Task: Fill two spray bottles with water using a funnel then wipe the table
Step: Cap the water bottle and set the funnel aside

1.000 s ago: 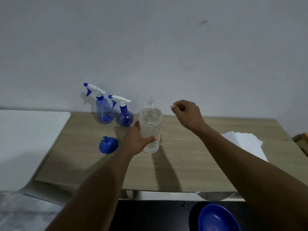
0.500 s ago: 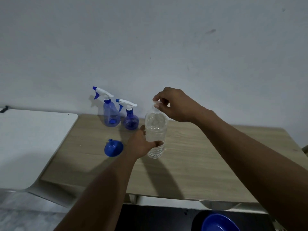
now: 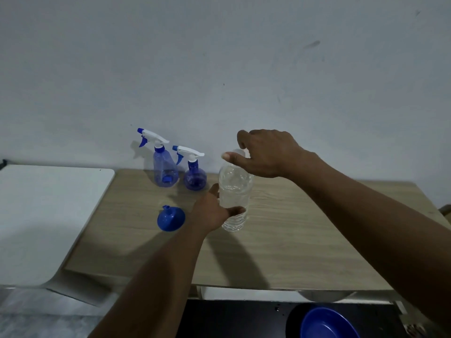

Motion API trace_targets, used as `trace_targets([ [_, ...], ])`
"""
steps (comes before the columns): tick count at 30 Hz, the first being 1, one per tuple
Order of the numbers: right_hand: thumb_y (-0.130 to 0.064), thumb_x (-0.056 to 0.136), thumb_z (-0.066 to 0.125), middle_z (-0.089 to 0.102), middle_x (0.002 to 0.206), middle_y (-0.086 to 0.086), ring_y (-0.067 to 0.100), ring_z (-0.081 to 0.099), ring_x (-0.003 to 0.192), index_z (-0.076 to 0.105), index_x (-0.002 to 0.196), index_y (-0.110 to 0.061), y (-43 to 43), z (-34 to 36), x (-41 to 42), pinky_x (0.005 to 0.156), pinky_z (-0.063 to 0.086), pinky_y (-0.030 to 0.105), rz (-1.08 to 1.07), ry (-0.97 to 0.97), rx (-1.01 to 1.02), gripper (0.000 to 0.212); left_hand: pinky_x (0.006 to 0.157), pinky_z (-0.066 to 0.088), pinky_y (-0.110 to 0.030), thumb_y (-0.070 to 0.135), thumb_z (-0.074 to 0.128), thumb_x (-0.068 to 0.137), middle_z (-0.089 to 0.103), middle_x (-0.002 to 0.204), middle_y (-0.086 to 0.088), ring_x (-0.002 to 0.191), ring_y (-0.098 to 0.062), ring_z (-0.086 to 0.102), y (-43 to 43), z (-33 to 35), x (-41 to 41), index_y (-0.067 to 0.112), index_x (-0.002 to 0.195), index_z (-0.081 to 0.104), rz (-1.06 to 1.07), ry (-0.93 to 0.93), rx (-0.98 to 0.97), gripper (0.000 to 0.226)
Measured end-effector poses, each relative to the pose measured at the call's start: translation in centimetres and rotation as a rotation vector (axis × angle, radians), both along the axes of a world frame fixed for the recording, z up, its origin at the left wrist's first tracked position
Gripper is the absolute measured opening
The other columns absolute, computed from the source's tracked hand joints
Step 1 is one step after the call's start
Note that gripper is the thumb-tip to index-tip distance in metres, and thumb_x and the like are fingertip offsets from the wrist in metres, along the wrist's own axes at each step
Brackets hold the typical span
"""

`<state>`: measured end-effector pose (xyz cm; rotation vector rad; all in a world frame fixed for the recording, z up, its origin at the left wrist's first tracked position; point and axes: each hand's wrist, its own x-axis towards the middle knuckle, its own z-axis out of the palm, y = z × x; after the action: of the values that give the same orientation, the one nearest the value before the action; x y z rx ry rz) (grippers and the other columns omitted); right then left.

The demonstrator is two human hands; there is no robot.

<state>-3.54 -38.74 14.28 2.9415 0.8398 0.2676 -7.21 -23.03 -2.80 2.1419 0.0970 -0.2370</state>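
A clear water bottle (image 3: 233, 196) stands upright on the wooden table (image 3: 280, 252), near its middle and a little toward the wall. The left hand (image 3: 214, 211) wraps around the bottle's lower body, fingers curled across its front. The right hand (image 3: 264, 153) sits over the bottle's top, thumb and fingers pinched around the cap, which is mostly hidden beneath them. Just left of the left hand, a blue funnel (image 3: 170, 218) lies on the table. Farther back, against the wall, stand two blue spray bottles with white trigger heads: a taller spray bottle (image 3: 164, 173) on the left and a round spray bottle (image 3: 195, 178) just beside it. A blue bowl (image 3: 327, 324) shows below the table's near edge.
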Motion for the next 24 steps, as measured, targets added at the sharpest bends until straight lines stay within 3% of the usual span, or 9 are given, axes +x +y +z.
trace_targets([
  [3,-0.063,0.099,0.037,0.058,0.095,-0.002,0.021,0.052,0.08,0.051,0.111,-0.019,-0.1,0.4,-0.1,0.067,0.038,0.033,0.069,0.069,-0.059,0.047,0.096,0.053,-0.045,0.083,0.077,0.038,0.064,0.128,0.007,0.111,-0.017,0.064,0.1,-0.1,0.2,0.037,0.134,0.042,-0.013,0.0,-0.007,0.112],
  [8,-0.07,0.096,0.031,0.04,0.062,-0.001,0.023,0.048,0.062,0.04,0.063,-0.014,1.3,0.1,0.0,0.06,0.036,0.029,-0.026,-0.116,-0.113,0.065,0.096,0.054,-0.046,0.082,0.078,0.042,0.065,0.128,0.01,0.11,-0.016,0.065,0.4,-0.2,0.3,0.039,0.132,0.043,-0.041,-0.01,-0.006,0.106],
  [10,-0.076,0.093,0.024,0.043,0.061,-0.001,0.018,0.045,0.054,0.041,0.062,-0.014,1.3,0.1,0.1,0.056,0.032,0.027,-0.049,-0.134,-0.102,0.071,0.097,0.052,-0.045,0.074,0.081,0.049,0.064,0.129,0.008,0.112,-0.017,0.063,0.4,0.1,0.2,0.036,0.134,0.043,-0.046,-0.019,0.008,0.101],
  [13,-0.073,0.095,0.026,0.048,0.068,-0.002,0.021,0.048,0.06,0.045,0.077,-0.016,1.2,-0.1,0.1,0.06,0.035,0.03,-0.001,-0.09,-0.091,0.063,0.098,0.051,-0.044,0.066,0.084,0.056,0.063,0.129,0.005,0.115,-0.02,0.061,0.4,0.1,0.4,0.031,0.136,0.043,-0.049,-0.025,0.029,0.097],
  [19,-0.073,0.095,0.024,0.044,0.057,0.0,0.016,0.039,0.048,0.041,0.055,-0.013,2.2,-0.6,0.1,0.053,0.027,0.024,-0.16,-0.185,-0.106,0.074,0.097,0.052,-0.044,0.068,0.082,0.057,0.066,0.127,0.005,0.114,-0.02,0.063,0.3,0.0,0.6,0.031,0.135,0.044,-0.056,-0.04,0.043,0.094],
  [21,-0.08,0.09,0.02,0.047,0.059,-0.001,0.016,0.043,0.05,0.048,0.063,-0.012,2.2,-1.1,0.2,0.053,0.03,0.025,-0.192,-0.154,-0.101,0.078,0.098,0.051,-0.042,0.065,0.084,0.059,0.064,0.129,0.003,0.117,-0.021,0.061,0.3,0.1,0.7,0.028,0.137,0.044,-0.053,-0.04,0.05,0.096],
  [24,-0.08,0.09,0.023,0.054,0.073,0.001,0.022,0.049,0.062,0.052,0.1,-0.014,2.0,-2.3,0.0,0.059,0.036,0.031,-0.164,-0.098,-0.07,0.073,0.098,0.051,-0.041,0.064,0.086,0.055,0.063,0.128,0.002,0.117,-0.021,0.06,0.7,0.6,0.8,0.026,0.139,0.042,-0.086,-0.038,0.078,0.102],
])
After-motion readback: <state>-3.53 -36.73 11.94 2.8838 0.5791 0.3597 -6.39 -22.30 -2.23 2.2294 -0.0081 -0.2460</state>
